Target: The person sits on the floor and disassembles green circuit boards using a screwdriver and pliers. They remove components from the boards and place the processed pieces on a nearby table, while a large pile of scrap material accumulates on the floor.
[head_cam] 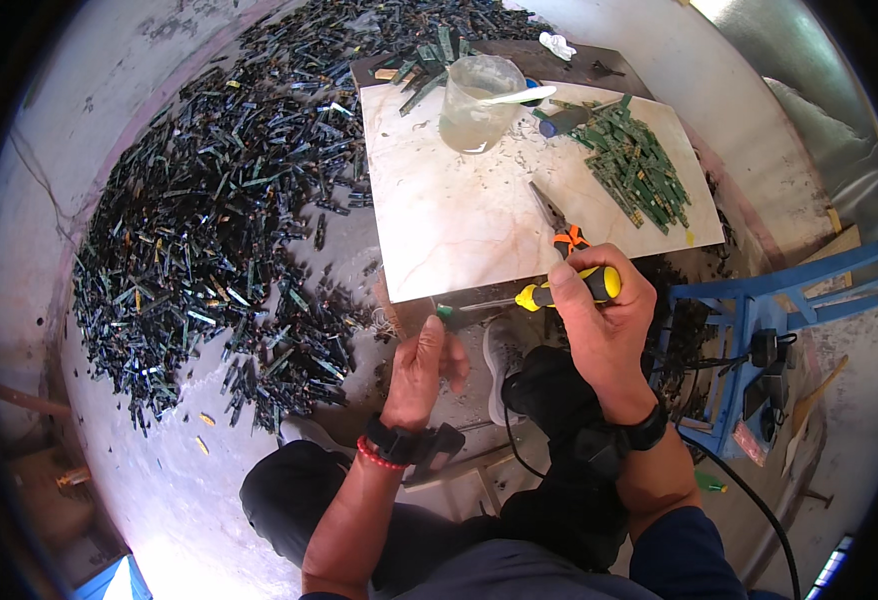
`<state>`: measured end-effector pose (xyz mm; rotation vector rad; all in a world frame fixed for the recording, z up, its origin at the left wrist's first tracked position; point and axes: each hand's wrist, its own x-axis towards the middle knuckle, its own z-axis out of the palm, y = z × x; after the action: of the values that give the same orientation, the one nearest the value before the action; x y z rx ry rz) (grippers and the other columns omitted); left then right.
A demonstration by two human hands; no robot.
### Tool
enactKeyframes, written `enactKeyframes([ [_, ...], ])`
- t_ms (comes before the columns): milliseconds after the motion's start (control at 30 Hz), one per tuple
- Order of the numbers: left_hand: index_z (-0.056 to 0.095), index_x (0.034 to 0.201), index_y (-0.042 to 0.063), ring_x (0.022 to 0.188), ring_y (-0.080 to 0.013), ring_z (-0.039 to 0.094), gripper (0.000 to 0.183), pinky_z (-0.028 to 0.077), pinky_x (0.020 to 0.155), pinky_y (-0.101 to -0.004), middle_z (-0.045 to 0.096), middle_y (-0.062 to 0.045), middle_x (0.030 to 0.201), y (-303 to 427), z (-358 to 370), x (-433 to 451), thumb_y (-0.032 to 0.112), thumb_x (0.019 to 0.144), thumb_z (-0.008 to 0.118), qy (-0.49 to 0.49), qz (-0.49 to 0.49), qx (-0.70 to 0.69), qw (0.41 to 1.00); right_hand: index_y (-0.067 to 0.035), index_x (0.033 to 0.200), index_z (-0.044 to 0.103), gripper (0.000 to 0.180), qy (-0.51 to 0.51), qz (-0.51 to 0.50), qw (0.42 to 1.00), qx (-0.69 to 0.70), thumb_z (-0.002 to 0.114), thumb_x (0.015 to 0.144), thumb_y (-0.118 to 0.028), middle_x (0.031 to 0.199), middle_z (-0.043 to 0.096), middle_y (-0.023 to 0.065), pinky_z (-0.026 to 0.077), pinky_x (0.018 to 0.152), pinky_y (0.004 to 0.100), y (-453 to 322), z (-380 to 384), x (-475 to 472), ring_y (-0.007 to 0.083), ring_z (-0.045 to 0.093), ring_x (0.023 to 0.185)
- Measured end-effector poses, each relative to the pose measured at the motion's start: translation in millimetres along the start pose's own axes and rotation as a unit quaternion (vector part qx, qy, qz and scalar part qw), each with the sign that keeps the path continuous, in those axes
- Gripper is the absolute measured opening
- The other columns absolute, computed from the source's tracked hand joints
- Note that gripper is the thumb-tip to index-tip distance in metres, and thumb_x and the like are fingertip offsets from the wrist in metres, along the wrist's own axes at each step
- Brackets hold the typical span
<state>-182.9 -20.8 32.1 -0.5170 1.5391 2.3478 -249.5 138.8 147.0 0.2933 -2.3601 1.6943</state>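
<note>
In front of my body, my left hand (418,371) pinches a small green circuit board piece (444,309) beyond its thumb tip. My right hand (608,330) grips a yellow-and-black screwdriver (608,283), its shaft pointing left with the tip close to that green piece. Just beyond my right hand, pliers (559,217) with orange-and-black handles lie on a pale marble-look board (454,232), jaws facing away. On the board's right side is a heap of narrow green circuit board strips (638,169).
A clear plastic jug (476,105) with cloudy contents and a white-handled utensil (521,96) across it stands on the board's far part. Dark strip-shaped electronic parts (214,240) cover the floor at left. At right are a blue chair (739,315) and a black cable (754,491).
</note>
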Motion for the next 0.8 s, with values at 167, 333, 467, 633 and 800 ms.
enactKeyframes([
  [167,0.054,0.072,0.003,0.048,-0.0116,0.050,0.054,0.040,0.047,-0.0250,0.054,-0.004,0.058,-2.8,-0.4,1.4,0.046,0.098,0.036,-0.017,0.065,0.047,0.997,0.001,0.079,0.057,0.014,-0.002,0.006,1.000,0.024,0.065,0.083,-0.009,0.064,0.053,-0.0010,0.038,0.052,0.0192,-1.6,-1.3,-3.3,0.0029,0.044,0.058],
  [333,0.053,0.071,0.003,0.048,-0.0109,0.049,0.053,0.039,0.047,-0.0242,0.053,-0.004,0.058,-4.9,0.3,0.2,0.045,0.098,0.036,-0.017,0.077,0.047,0.996,0.001,0.078,0.057,0.012,-0.016,0.000,1.000,0.005,0.066,0.082,-0.007,0.061,0.053,-0.0006,0.038,0.050,0.0195,-0.5,0.4,-4.0,0.0029,0.046,0.055],
  [467,0.049,0.067,0.004,0.047,-0.0114,0.048,0.056,0.038,0.046,-0.0247,0.052,-0.005,0.058,-1.3,4.1,-2.0,0.046,0.099,0.030,-0.005,0.077,0.071,0.995,0.001,0.077,0.058,0.010,-0.019,-0.045,0.998,-0.028,0.066,0.080,-0.005,0.060,0.054,0.0005,0.039,0.049,0.0201,-1.6,0.7,-4.5,0.0033,0.048,0.054],
  [633,0.049,0.068,0.004,0.047,-0.0113,0.048,0.055,0.039,0.046,-0.0246,0.051,-0.005,0.058,-5.4,5.3,-2.0,0.045,0.099,0.031,0.007,0.079,0.066,0.995,0.001,0.076,0.058,0.009,-0.011,-0.064,0.997,-0.031,0.066,0.079,-0.003,0.059,0.055,0.0013,0.040,0.048,0.0204,-7.3,-0.5,-5.6,0.0044,0.049,0.052],
  [800,0.049,0.068,0.004,0.047,-0.0108,0.048,0.053,0.039,0.046,-0.0243,0.051,-0.004,0.058,-9.8,4.4,-0.4,0.043,0.100,0.031,0.006,0.102,0.088,0.991,0.000,0.074,0.057,0.010,-0.034,-0.095,0.994,-0.050,0.066,0.077,-0.003,0.058,0.056,0.0039,0.040,0.046,0.0218,-6.5,3.4,-7.7,0.0076,0.052,0.049],
])
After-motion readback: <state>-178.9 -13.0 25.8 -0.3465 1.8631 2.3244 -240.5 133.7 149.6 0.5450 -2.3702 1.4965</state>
